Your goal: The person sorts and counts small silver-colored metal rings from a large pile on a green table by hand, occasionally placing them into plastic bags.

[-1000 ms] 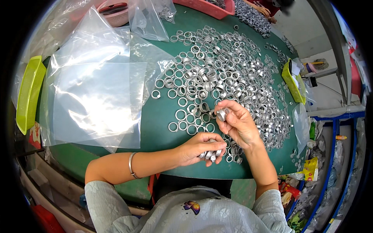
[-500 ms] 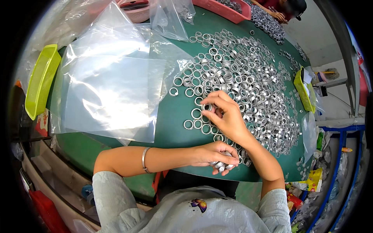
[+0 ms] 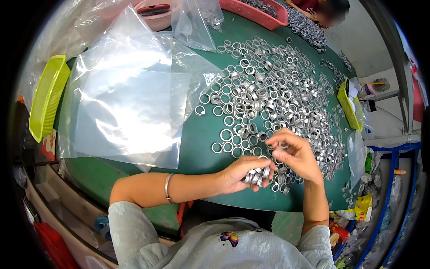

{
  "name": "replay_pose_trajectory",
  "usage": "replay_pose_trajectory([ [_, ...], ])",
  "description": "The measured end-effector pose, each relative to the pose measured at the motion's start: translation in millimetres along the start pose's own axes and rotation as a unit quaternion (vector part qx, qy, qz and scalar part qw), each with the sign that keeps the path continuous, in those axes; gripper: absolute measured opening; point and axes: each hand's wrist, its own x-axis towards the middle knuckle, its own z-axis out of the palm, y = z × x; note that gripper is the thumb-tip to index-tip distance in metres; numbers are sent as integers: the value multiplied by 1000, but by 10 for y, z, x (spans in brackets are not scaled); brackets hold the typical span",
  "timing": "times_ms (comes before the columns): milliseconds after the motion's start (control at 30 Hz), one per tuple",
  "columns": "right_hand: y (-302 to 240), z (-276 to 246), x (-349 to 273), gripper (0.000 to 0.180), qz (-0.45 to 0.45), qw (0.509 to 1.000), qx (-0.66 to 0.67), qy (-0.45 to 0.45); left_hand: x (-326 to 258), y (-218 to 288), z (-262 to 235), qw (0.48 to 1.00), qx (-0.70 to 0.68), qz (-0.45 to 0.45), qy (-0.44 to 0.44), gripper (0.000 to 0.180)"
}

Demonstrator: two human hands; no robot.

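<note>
My left hand [image 3: 236,175] is cupped round several small silver metal rings [image 3: 257,177], close to the table's front edge. Just right of it and a little farther off, my right hand [image 3: 296,157] has its thumb and fingers pinched together. A bit of a metal ring [image 3: 283,145] shows between those fingertips, slightly blurred. Beneath and beyond both hands spreads a big heap of similar rings [image 3: 268,96], some lying flat and others tipped on edge.
Clear plastic sheets or bags [image 3: 125,103] cover the green table [image 3: 197,143] at left. Yellow-green baskets stand at the far left [image 3: 48,96] and right [image 3: 348,105]. A pink tray [image 3: 255,13] holds more metal pieces at the back, near another person [image 3: 309,6].
My right hand has moved right and nearer to me, away from the heap's left side, with a ring in its fingers. My left hand has turned so its rings show more.
</note>
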Motion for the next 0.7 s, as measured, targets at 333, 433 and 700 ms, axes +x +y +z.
replay_pose_trajectory([
  [333, 249, 285, 317, 9, -55, 978, -57, 191, -69, 69, 126, 978, 158, -19, -138, 17],
  [433, 111, 489, 472, 13, -106, 977, -127, 131, -225, -8, 319, 975, 192, -2, -108, 20],
  [700, -27, 1446, 933, 62, -337, 882, -325, -50, -979, -263, 452, 976, 93, 180, 73, 25],
])
